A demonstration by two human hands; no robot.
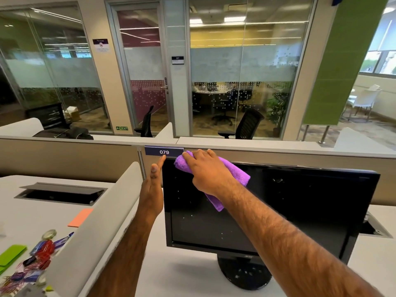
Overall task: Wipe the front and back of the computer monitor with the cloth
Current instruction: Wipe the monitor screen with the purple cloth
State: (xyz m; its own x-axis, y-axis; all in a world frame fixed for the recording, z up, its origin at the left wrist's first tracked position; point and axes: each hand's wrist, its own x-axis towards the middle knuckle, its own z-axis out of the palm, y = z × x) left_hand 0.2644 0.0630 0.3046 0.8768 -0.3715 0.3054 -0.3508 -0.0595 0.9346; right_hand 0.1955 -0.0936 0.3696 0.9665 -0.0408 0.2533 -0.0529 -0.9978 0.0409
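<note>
Leftmost, the left grip (152,189) lies flat, fingers straight, against the left edge of the monitor (300,211); the right grip (205,170) curls over the purple cloth (236,174), pressing it to the screen's upper-left corner.

Black flat-screen monitor (310,200): on white laminate desk (188,275), before beige fabric partition (64,161). Folded purple microfibre cloth (239,175): on monitor's upper left corner, under right hand (205,168). Left hand (152,189): against monitor's left edge. Blue number plate (164,151): on partition top, just behind that corner. White curved divider (96,221): left of monitor. Orange paper note (80,217), heap of coloured paper clips (40,256): left of divider.
</note>
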